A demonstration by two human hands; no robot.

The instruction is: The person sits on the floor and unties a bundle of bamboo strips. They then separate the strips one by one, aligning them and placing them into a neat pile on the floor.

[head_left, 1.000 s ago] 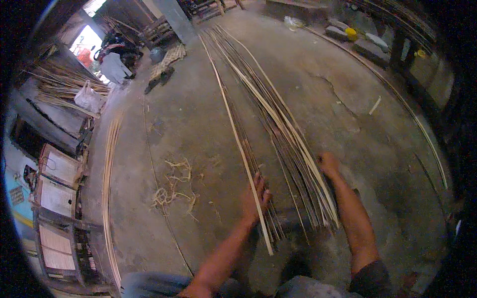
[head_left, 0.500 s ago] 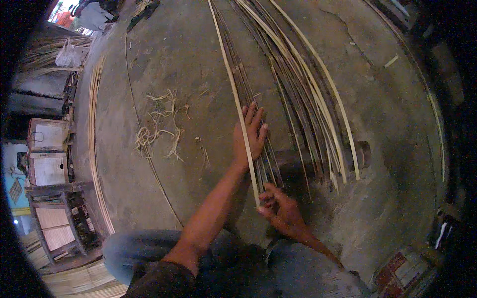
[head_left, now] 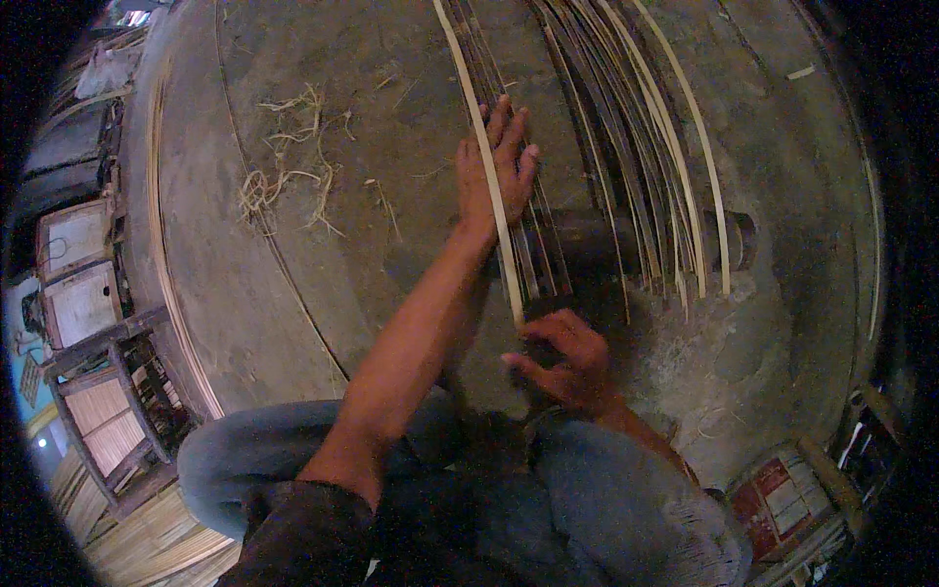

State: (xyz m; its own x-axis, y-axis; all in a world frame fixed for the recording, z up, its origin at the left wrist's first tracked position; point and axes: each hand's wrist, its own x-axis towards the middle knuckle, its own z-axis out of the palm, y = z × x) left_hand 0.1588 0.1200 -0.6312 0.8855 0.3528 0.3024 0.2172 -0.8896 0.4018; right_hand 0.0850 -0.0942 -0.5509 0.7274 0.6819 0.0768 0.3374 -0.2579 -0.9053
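Observation:
A long pale split-cane strip [head_left: 502, 230] runs down the middle of the floor towards me and crosses over the back of my left hand [head_left: 494, 181]. That hand lies flat with spread fingers on several thin dark strips [head_left: 548, 249]. Just beyond the strip's near end is my right hand [head_left: 572, 362], its fingers curled and the thumb held apart from the forefinger. I see nothing between them. To the right, a fan of dark and pale strips [head_left: 650, 166] rests across a dark round log or pipe [head_left: 736, 242].
Tangled pale fibre shavings [head_left: 293, 176] lie on the concrete floor [head_left: 391, 274] at the left. A bundle of long strips [head_left: 156, 196] runs alongside dark wooden frames [head_left: 108, 401]. A red-and-white box-like thing [head_left: 782, 499] stands at the lower right.
The view has tilted, so the floor things sit higher in the picture. My right hand's thumb and forefinger have parted at the pale strip's near end. My left hand stays beneath the strip.

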